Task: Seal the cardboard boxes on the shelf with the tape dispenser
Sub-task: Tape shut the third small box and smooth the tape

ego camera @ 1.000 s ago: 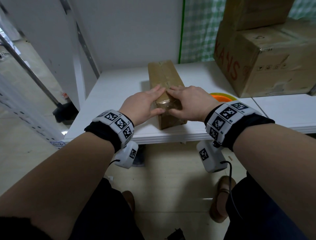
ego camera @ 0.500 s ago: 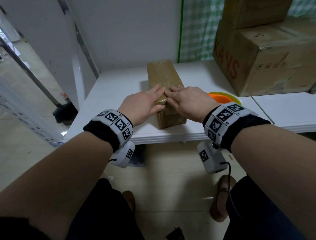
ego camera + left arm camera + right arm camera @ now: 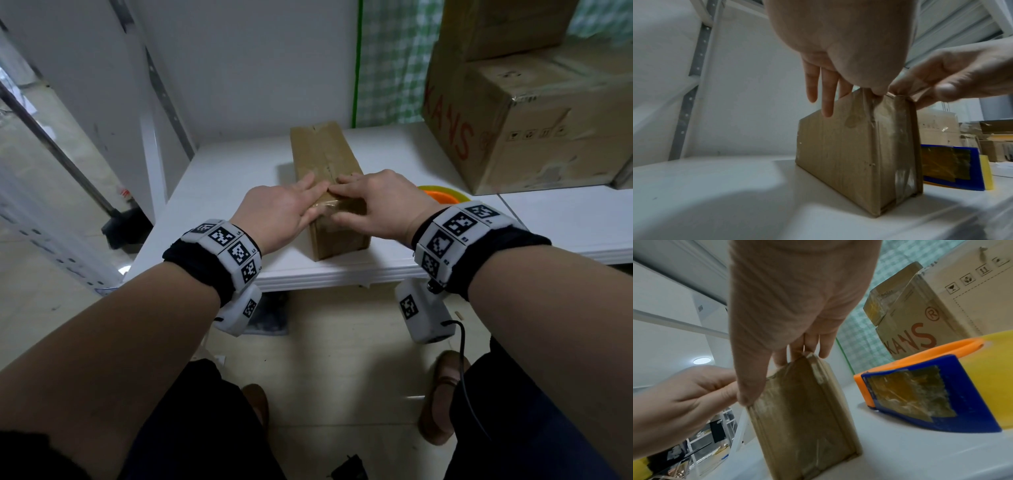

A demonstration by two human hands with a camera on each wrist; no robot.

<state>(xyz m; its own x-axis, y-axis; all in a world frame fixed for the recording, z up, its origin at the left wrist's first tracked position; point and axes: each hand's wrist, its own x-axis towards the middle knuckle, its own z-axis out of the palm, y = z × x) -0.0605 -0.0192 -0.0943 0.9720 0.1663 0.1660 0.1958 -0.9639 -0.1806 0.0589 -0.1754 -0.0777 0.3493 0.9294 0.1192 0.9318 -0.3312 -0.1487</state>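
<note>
A narrow brown cardboard box (image 3: 325, 161) lies lengthwise on the white shelf (image 3: 222, 192), with clear tape over its near end and along its top seam. My left hand (image 3: 291, 205) lies flat on the box's near top from the left, with straight fingers (image 3: 826, 97). My right hand (image 3: 370, 198) presses the same spot from the right, its fingertips meeting the left ones at the seam. Both thumbs sit at the front top edge of the box (image 3: 849, 154). The orange, blue and yellow tape dispenser (image 3: 920, 394) rests on the shelf right of the box (image 3: 803, 418), mostly hidden in the head view.
Two large cardboard boxes (image 3: 531, 120) are stacked at the back right of the shelf. A white wall and a metal upright (image 3: 694, 81) close the left side. The shelf's front edge (image 3: 342, 274) is just below my wrists, with floor beneath.
Both hands stay pressed on the box's near end, and their fingertips have shifted only slightly along the taped seam. The box has not moved.
</note>
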